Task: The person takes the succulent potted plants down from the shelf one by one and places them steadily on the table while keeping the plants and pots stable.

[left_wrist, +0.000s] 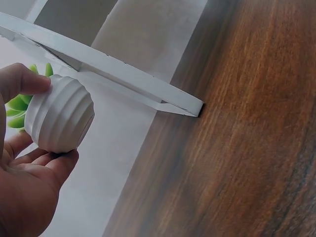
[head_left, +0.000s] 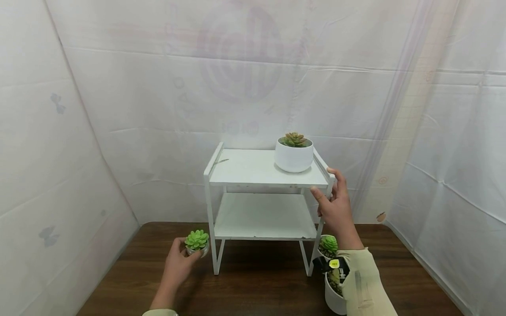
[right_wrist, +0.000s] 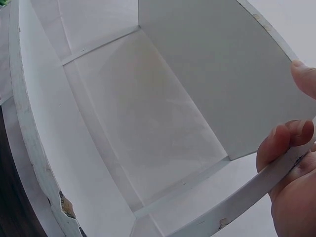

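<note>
A small ribbed white pot (left_wrist: 61, 113) holding a bright green artificial succulent (head_left: 196, 240) is pinched between the thumb and fingers of my left hand (head_left: 178, 263), just left of the shelf's front left leg. My right hand (head_left: 336, 204) grips the front right corner post of a white two-tier shelf (head_left: 269, 215), its thumb in front and fingers curled round the post, as the right wrist view also shows. On the right side of the top tier stands a round white pot (head_left: 294, 158) with a reddish-green succulent (head_left: 294, 140).
Two more potted succulents stand on the brown wooden table (head_left: 130, 281) to the shelf's right, partly behind my right wrist: a green one (head_left: 328, 245) and a white pot (head_left: 335, 300) nearer me. White sheeting (head_left: 158, 96) encloses the back and sides.
</note>
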A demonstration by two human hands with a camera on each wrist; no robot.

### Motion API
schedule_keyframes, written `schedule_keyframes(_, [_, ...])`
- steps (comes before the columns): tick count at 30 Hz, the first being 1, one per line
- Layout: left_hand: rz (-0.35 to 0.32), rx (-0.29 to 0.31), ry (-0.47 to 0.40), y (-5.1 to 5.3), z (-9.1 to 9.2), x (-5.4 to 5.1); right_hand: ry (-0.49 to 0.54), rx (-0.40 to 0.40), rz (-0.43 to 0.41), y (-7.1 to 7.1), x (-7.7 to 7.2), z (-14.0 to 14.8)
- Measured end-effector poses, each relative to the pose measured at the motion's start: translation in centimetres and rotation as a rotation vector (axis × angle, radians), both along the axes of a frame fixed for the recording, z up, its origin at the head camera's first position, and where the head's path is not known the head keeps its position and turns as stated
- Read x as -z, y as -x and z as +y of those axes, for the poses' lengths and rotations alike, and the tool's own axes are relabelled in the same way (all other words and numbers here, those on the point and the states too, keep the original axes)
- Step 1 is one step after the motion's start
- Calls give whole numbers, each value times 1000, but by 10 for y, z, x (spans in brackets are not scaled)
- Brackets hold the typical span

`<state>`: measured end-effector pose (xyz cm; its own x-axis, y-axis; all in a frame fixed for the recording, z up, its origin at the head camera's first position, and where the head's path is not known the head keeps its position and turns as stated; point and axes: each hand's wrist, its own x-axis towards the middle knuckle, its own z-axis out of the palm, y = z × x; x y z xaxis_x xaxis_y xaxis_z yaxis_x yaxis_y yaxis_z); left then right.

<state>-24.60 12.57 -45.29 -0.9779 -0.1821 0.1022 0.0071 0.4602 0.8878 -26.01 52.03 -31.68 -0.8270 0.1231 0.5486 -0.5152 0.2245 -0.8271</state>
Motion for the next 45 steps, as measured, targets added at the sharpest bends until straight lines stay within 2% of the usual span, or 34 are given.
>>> schedule_keyframes(10, [-46, -13, 8, 4, -1, 12, -8, 6, -1, -1, 1, 1])
schedule_keyframes(20, [-25, 13, -14, 6, 0, 22, 0, -4, 5, 1, 0, 1])
schedule_keyframes(28, [-7, 17, -38, 7, 2, 25, 4, -6, 7, 1, 1, 1])
schedule_keyframes(45, [-55, -2, 47, 9, 1, 35, -10, 3, 0, 0, 0, 1])
